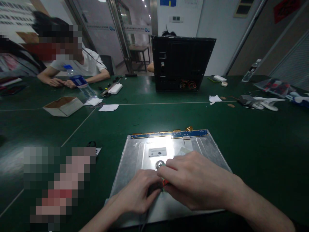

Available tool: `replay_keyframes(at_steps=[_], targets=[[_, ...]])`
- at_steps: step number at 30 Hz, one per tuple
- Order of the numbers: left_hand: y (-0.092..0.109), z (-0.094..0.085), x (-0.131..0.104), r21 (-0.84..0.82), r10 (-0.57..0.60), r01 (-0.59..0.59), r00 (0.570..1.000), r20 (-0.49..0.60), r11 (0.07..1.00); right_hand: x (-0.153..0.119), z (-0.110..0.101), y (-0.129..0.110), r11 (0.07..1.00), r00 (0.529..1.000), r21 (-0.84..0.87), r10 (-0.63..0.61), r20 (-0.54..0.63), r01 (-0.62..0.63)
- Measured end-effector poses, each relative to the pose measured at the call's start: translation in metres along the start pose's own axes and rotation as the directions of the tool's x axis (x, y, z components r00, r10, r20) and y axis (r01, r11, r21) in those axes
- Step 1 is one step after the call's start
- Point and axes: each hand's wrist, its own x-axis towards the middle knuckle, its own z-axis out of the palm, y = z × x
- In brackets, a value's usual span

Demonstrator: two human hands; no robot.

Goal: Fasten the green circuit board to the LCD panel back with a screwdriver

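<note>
A silver metal display panel (135, 154) lies flat on the green table before me, a narrow blue circuit board (169, 134) along its far edge. My left hand (137, 193) and my right hand (193, 180) meet over the panel's middle, fingers closed. Between the fingertips a small orange-red and green piece (165, 183) shows, possibly wiring; my fingers cover most of it. A dark cable (144, 219) runs from below my left hand toward the near edge. Just beyond the fingertips is a round metal disc (159, 165) on the panel, with a printed label (157, 152) behind it.
A black device housing (181, 61) with coloured wires stands upright across the table. At left are an open cardboard box (64, 106), a water bottle (80, 82) and a blurred-out object (65, 183). White scraps and bags (260, 102) lie at right. People sit across the table.
</note>
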Motion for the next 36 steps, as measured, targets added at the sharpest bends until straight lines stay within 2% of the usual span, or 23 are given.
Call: replay_keyframes(at_steps=[12,18,28,36], targets=[[-0.0048,0.0034,-0.0015,-0.030,0.010,-0.011,1.000,-0.016,0.999,0.0005,0.0029,0.0004,1.000,1.000,0.010,0.020,0.002,-0.020],[-0.0015,0.0011,0.0005,-0.030,0.046,-0.047,0.999,-0.026,0.998,-0.0002,-0.0027,-0.0008,0.995,0.999,0.094,-0.018,0.033,0.015],[-0.0010,0.0009,0.0001,0.003,0.035,-0.034,0.998,-0.045,0.999,0.0017,0.0023,0.0002,1.000,1.000,-0.011,0.010,0.012,-0.010],[-0.0022,0.0022,0.0004,0.019,0.088,-0.088,0.995,-0.041,0.996,0.0022,0.0008,0.0009,1.000,1.000,0.027,-0.005,0.026,0.004]])
